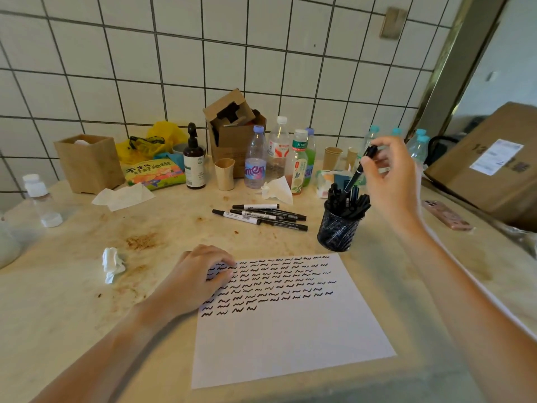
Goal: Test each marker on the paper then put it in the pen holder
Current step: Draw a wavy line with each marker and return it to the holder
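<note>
Marker [359, 173] going tip-down into your black mesh pen holder [338, 228].
Your right hand [389, 175] pinches its slim black barrel; your left hand [200, 274] presses flat fingers on the scribbled white paper [290, 330], with loose markers [258, 216] far on the stained desk [72, 286].

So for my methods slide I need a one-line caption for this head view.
Right hand lowers a tested marker into the mesh pen holder while the left hand steadies the paper.
</note>
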